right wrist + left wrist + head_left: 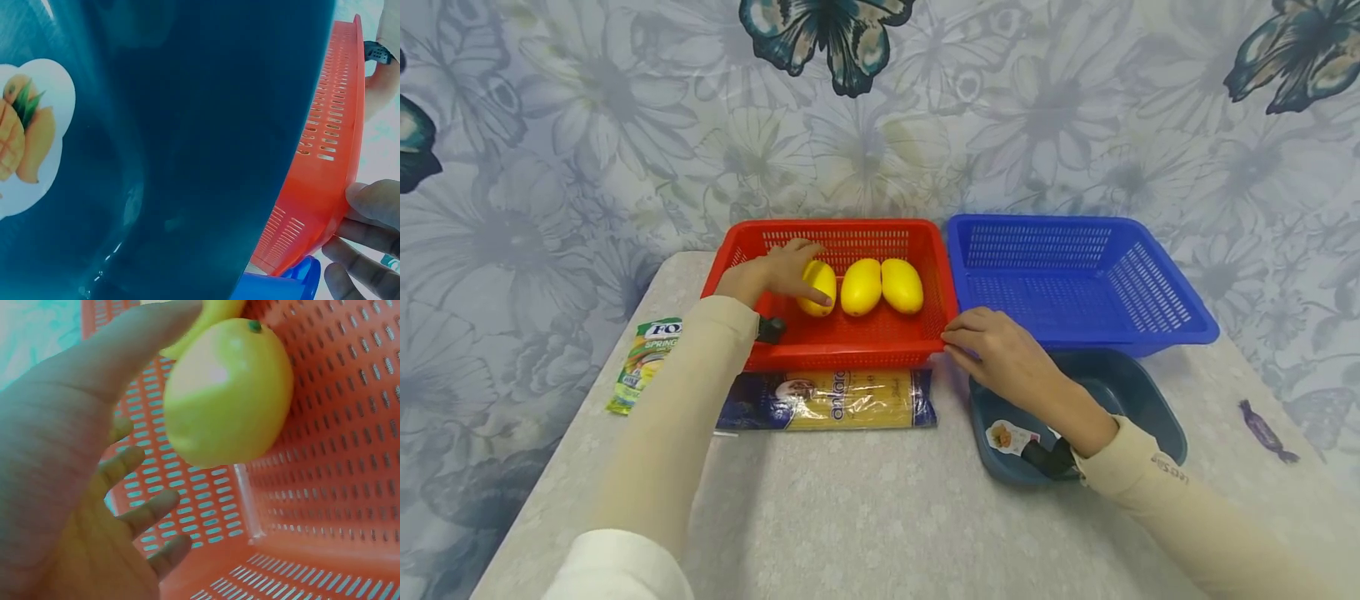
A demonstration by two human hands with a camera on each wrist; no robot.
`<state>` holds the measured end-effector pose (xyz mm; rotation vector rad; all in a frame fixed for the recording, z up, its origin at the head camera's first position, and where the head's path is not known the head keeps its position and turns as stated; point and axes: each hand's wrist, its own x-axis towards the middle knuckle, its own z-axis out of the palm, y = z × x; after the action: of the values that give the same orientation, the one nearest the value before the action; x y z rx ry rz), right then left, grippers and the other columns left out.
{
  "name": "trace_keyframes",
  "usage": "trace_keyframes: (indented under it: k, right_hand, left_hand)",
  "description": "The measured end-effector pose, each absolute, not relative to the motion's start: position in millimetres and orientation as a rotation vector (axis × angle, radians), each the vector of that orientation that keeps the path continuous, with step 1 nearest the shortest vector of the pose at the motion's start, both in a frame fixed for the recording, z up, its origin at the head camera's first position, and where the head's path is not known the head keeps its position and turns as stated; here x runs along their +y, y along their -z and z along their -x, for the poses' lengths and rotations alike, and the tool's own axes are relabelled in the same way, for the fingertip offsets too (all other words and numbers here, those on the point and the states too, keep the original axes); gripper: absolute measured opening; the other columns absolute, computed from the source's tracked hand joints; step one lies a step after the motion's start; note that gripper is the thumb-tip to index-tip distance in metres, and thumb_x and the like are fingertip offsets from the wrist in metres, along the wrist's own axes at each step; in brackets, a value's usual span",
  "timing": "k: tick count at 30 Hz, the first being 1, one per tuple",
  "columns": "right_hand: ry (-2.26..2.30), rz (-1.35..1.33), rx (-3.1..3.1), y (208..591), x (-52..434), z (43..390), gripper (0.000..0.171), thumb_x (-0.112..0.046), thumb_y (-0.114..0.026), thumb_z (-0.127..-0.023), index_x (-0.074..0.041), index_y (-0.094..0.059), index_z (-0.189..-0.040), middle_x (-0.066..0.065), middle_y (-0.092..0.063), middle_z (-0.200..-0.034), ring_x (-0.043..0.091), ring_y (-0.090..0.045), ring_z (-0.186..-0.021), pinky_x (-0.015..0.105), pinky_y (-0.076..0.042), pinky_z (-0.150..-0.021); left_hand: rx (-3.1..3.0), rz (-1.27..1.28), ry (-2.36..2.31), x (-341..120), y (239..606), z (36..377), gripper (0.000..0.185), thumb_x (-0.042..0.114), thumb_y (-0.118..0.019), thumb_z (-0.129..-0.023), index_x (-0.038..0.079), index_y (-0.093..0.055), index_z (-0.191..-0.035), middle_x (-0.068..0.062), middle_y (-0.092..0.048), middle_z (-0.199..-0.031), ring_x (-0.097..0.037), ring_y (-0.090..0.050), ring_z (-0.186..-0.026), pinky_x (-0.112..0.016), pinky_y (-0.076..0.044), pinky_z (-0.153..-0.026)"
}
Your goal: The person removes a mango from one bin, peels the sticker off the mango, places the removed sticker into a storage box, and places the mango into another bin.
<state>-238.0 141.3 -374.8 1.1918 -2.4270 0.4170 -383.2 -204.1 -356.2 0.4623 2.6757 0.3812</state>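
Note:
Three yellow fruits lie in a row in a red slotted basket. My left hand reaches into the basket, its thumb lying on the leftmost fruit. In the left wrist view that fruit sits against the basket wall, with the left hand spread open beside it and the fingers apart from it. My right hand rests its fingertips against the basket's front right corner. The right wrist view shows the right hand beside the red rim.
A blue basket stands right of the red one. A dark blue tub with a fruit sticker lies under my right wrist. A spaghetti packet lies before the red basket, a green packet at left, a purple sweet at right.

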Motion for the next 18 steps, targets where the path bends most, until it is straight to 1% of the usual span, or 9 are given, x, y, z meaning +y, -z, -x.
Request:
trace_keyframes:
  k: [2,5,9,12,15,18]
  right_hand:
    - [-0.419,-1.194,-2.424,374.5,141.1,238.2,0.02,-0.007,-0.08,-0.085,0.001,-0.077,-0.102,0.01,-0.07,-0.102,0.028,-0.063,-0.098,0.041,-0.054,-0.088]
    - [-0.422,-1.19,-2.423,374.0,141.0,238.4,0.021,-0.008,-0.081,-0.084,0.001,-0.077,-0.103,0.01,-0.071,-0.102,0.028,-0.063,-0.098,0.041,-0.054,-0.089]
    - [-0.435,-1.186,-2.432,374.4,141.4,238.2,0.021,-0.008,-0.08,-0.085,0.001,-0.077,-0.104,0.01,-0.071,-0.102,0.029,-0.063,-0.098,0.042,-0.054,-0.09]
    - [-0.439,-1.181,-2.439,373.6,141.3,237.4,0.021,-0.007,-0.08,-0.085,0.001,-0.077,-0.104,0.011,-0.071,-0.102,0.029,-0.063,-0.098,0.042,-0.054,-0.089]
    - [-0.435,-1.177,-2.447,373.2,141.1,236.3,0.021,-0.007,-0.08,-0.085,0.001,-0.077,-0.104,0.011,-0.071,-0.102,0.028,-0.063,-0.097,0.042,-0.054,-0.089]
    - [-0.43,-1.178,-2.449,372.7,140.7,236.1,0.021,-0.006,-0.08,-0.085,0.002,-0.077,-0.104,0.011,-0.071,-0.102,0.028,-0.063,-0.097,0.042,-0.054,-0.088]
  left_hand:
    - [2.694,-0.492,-0.397,-206.0,349.6,380.1,0.099,0.048,-0.073,-0.086,0.01,-0.019,-0.16,-0.022,-0.011,-0.163,-0.051,-0.009,-0.146,-0.069,-0.017,-0.112]
    - [2.712,-0.51,-0.428,-207.9,340.2,375.0,0.091,0.046,-0.068,-0.091,0.009,-0.022,-0.159,-0.022,-0.016,-0.162,-0.047,-0.012,-0.147,-0.066,-0.015,-0.114]
    - [2.753,-0.53,-0.468,-212.1,332.6,366.6,0.083,0.045,-0.065,-0.094,0.01,-0.026,-0.159,-0.019,-0.025,-0.16,-0.042,-0.02,-0.146,-0.064,-0.019,-0.115]
    - [2.792,-0.587,-0.511,-216.4,329.7,360.0,0.079,0.043,-0.065,-0.095,0.008,-0.031,-0.157,-0.018,-0.032,-0.158,-0.04,-0.026,-0.144,-0.061,-0.022,-0.115]
    - [2.836,-0.665,-0.561,-219.1,327.2,349.3,0.074,0.04,-0.065,-0.096,0.004,-0.036,-0.154,-0.019,-0.04,-0.153,-0.038,-0.033,-0.142,-0.058,-0.025,-0.115]
    - [2.89,-0.702,-0.623,-221.6,324.4,334.5,0.069,0.038,-0.066,-0.096,0.005,-0.041,-0.151,-0.017,-0.045,-0.149,-0.035,-0.039,-0.138,-0.055,-0.029,-0.114]
